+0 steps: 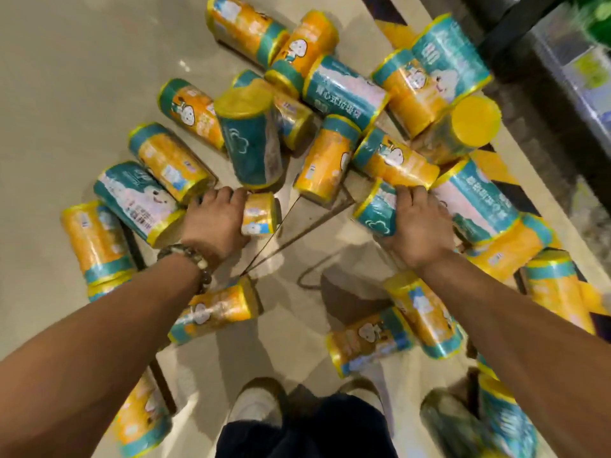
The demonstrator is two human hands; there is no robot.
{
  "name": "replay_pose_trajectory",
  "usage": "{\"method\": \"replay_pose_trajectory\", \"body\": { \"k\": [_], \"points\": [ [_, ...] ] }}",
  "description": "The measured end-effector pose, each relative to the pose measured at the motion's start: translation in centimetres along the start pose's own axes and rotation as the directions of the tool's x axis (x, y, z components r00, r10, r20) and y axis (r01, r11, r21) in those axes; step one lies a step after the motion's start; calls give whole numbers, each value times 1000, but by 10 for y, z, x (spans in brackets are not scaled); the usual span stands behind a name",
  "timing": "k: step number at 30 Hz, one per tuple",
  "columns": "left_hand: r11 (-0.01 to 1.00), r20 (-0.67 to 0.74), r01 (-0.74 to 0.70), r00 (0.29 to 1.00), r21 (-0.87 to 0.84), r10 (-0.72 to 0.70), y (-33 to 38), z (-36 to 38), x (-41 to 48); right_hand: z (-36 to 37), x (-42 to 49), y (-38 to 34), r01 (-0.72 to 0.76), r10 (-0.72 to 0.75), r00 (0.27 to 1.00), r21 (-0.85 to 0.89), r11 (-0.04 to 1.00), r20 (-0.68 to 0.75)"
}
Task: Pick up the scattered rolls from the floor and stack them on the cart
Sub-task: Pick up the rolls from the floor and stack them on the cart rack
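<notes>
Several yellow-and-teal wrapped rolls lie scattered across the beige floor [59,94]. My left hand [215,219] grips one roll [259,214] lying in the middle; only its yellow end shows past my fingers. My right hand [418,223] grips a teal-ended roll [377,209] to the right. One roll [251,143] stands tilted just beyond my left hand. Another roll [218,310] lies under my left forearm, and two more rolls [420,317] lie under my right forearm. No cart is in view.
Black-and-yellow hazard tape [496,166] runs diagonally under the right-hand rolls. Dark shelving [562,61] rises at the upper right. My shoes [254,401] stand at the bottom centre among more rolls [142,421]. Bare floor lies at the far left.
</notes>
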State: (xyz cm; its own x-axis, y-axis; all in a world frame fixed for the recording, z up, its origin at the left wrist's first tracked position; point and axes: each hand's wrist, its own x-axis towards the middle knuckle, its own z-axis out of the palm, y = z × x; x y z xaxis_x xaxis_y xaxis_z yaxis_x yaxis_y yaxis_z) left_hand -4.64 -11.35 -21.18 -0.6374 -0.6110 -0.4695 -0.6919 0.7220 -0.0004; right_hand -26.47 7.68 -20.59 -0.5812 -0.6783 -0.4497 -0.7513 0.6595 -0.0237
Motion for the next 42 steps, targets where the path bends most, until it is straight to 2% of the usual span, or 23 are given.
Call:
{"method": "replay_pose_trajectory", "body": {
  "k": [3, 4, 5, 7, 10, 13, 16, 17, 21, 24, 27, 31, 35, 39, 42],
  "points": [
    [972, 3, 42, 999, -231, -43, 0, -17, -24, -19, -15, 7, -29, 36, 998, 130, 991, -53],
    [919, 52, 110, 994, -380, -97, 2, -28, -39, -33, -25, 6, -69, 81, 996, 239, 969, -43],
    [821, 119, 188, 982, -539, -147, 5, -42, -56, -49, -36, 3, -110, 122, 992, 368, 923, -9],
    [569, 268, 341, 940, -748, -212, 15, -80, -92, -89, -64, -8, -173, 173, 983, 620, 765, 60],
    [338, 366, 397, 918, -853, -154, 34, -158, -148, -162, -126, -24, -242, 242, 962, 811, 533, 128],
    [265, 339, 347, 938, -900, -76, 49, -265, -206, -262, -204, -42, -282, 290, 934, 931, 231, 210],
    [200, 289, 290, 957, -936, -36, 59, -374, -258, -359, -281, -49, -296, 345, 886, 950, -95, 311],
    [194, 264, 267, 964, -944, -44, 59, -387, -265, -371, -291, -55, -308, 344, 873, 938, -162, 346],
    [249, 201, 184, 979, -951, 44, 70, -492, -332, -468, -388, -56, -265, 410, 836, 923, -280, 364],
    [305, 195, 146, 971, -941, 136, 93, -535, -376, -509, -447, -42, -193, 486, 814, 937, -292, 319],
    [310, 159, 65, 944, -948, 288, 125, -567, -416, -534, -496, -22, -102, 588, 761, 946, -308, 274],
    [347, 143, -19, 889, -938, 435, 175, -585, -458, -545, -554, 8, 18, 709, 664, 942, -334, 239],
    [362, 193, -34, 799, -932, 570, 232, -588, -496, -536, -611, 44, 115, 780, 562, 908, -404, 276],
    [443, 250, -81, 728, -893, 638, 302, -575, -527, -508, -657, 85, 167, 796, 504, 866, -471, 336],
    [498, 297, -78, 718, -864, 629, 364, -554, -544, -482, -683, 125, 176, 795, 484, 849, -498, 366]
  ]
}}
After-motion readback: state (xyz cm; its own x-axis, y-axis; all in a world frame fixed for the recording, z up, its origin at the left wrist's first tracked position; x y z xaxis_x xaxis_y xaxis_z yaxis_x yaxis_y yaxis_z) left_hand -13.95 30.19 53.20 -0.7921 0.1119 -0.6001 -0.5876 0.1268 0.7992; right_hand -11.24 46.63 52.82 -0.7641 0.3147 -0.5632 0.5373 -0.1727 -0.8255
